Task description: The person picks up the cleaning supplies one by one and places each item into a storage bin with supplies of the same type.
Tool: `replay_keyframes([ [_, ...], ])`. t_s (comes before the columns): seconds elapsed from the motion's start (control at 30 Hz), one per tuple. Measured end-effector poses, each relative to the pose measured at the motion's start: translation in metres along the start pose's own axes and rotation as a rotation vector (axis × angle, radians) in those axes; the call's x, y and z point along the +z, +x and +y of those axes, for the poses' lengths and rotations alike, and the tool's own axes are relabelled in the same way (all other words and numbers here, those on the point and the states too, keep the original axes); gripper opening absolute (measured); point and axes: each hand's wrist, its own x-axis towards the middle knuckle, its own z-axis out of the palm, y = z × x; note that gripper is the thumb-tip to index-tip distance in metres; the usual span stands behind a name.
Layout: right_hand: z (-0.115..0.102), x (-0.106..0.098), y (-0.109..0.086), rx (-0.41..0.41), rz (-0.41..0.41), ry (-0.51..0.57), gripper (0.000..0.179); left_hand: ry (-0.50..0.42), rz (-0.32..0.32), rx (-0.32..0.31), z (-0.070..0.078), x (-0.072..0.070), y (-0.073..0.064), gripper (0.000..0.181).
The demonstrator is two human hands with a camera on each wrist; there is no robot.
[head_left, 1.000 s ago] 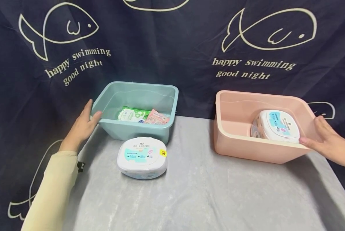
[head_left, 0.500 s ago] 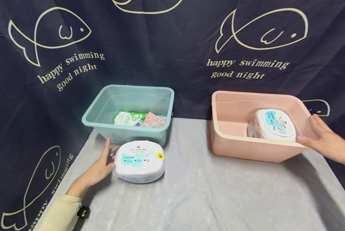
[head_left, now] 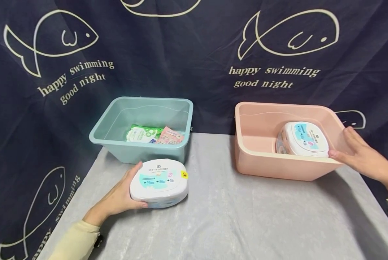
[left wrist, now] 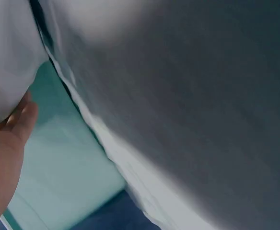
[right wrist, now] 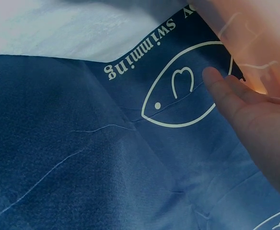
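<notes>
In the head view, my left hand [head_left: 122, 193] grips the left end of a white oval lidded tub [head_left: 159, 182], thumb in front and fingers behind. This tub has a blue-printed lid and a yellow sticker, and sits before the blue-green bin [head_left: 148, 153]. In the left wrist view, fingers [left wrist: 25, 122] curve against the white tub [left wrist: 10, 52]. My right hand [head_left: 366, 157] rests fairly straight-fingered against the right end of the pink bin [head_left: 288, 168], thumb by its front rim. Inside that bin, a second white tub [head_left: 307, 139] leans tilted at the right.
The blue-green bin holds a green-and-white packet [head_left: 143, 133] and a pink packet [head_left: 170, 136]. Both bins stand at the back of the table with its grey cloth [head_left: 219, 216]. Behind them hangs a dark blue curtain [head_left: 168, 54] with fish outlines.
My left hand has left the blue-green bin's left rim, come down toward the front, and taken hold of the white tub. My right hand stays at the pink bin. The view has shifted slightly.
</notes>
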Motion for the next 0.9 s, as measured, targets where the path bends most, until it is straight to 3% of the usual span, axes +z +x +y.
replay_keyframes([
  [0.2,0.000,0.000,0.000,0.038,0.010,0.021,0.094,0.047,0.089,0.116,0.018,0.008,0.011,0.118],
  [0.47,-0.005,0.001,0.001,0.034,0.014,0.050,0.091,0.100,0.204,0.206,0.048,0.025,0.013,0.107],
  [0.67,-0.007,0.002,0.001,0.029,0.017,0.036,0.091,0.002,0.243,0.198,0.077,0.033,0.019,0.106],
  [0.77,-0.007,0.001,0.001,0.032,0.021,0.033,0.092,-0.058,0.256,0.179,0.092,0.037,0.027,0.107],
  [0.9,-0.007,0.000,0.001,0.043,0.019,0.038,0.093,-0.127,0.290,0.201,0.110,0.042,0.042,0.106],
])
